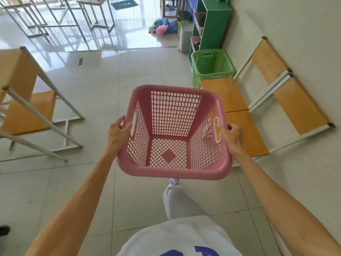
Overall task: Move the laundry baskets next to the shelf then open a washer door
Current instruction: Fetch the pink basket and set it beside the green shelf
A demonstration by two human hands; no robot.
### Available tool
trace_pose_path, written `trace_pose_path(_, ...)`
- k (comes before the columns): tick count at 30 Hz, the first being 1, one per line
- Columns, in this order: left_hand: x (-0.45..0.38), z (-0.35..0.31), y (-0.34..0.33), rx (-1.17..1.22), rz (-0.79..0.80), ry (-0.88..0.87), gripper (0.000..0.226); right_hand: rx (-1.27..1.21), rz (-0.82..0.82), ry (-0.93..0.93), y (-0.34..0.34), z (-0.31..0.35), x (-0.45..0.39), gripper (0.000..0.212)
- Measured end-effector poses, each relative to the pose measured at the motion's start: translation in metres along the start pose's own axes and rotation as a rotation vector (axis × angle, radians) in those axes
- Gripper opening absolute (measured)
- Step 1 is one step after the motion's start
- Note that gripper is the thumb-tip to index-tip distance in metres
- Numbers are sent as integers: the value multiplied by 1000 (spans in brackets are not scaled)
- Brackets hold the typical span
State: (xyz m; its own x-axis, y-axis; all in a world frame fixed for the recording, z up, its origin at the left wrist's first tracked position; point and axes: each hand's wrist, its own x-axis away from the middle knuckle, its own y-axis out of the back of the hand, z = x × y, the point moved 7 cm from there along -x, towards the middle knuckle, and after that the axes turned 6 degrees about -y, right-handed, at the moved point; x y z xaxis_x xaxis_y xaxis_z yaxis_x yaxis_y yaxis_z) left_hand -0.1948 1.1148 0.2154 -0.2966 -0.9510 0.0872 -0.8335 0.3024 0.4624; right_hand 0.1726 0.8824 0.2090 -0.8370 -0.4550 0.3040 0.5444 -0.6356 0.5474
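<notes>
I hold an empty pink laundry basket (173,172) in the air in front of me, above the tiled floor. My left hand (117,133) grips its left handle slot and my right hand (230,135) grips its right handle slot. Ahead on the right an empty green laundry basket (212,72) stands on the floor, right beside the green shelf (214,24) against the wall. No washer is in view.
Two wooden-seated chairs (239,117) stand along the right wall just past the pink basket. A wooden desk with a bench (27,111) is at the left. Metal table frames (55,19) and bags (162,28) lie farther back. A grey bin (185,36) stands before the shelf.
</notes>
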Motion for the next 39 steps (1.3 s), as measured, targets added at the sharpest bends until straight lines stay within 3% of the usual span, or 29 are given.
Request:
trace_pose_path(13, -288, -8, -9, 196, -96, 218, 55, 70, 131, 50, -132, 180, -253, 31)
trace_pose_path(18, -394, -27, -24, 272, -129, 208, 53, 68, 124, 80, -163, 243, -347, 25)
trace_pose_path(22, -497, -36, -48, 311, -118, 199, 55, 84, 76, 85, -186, 291, -422, 31)
trace_pose_path(31, -753, -90, -112, 318, 92, 161, 54, -15, -50, -60, -224, 376, -581, 31)
trace_pose_path(39, -937, -188, -213, 200, 337, 55, 49, -145, -293, -215, -197, 399, -675, 29)
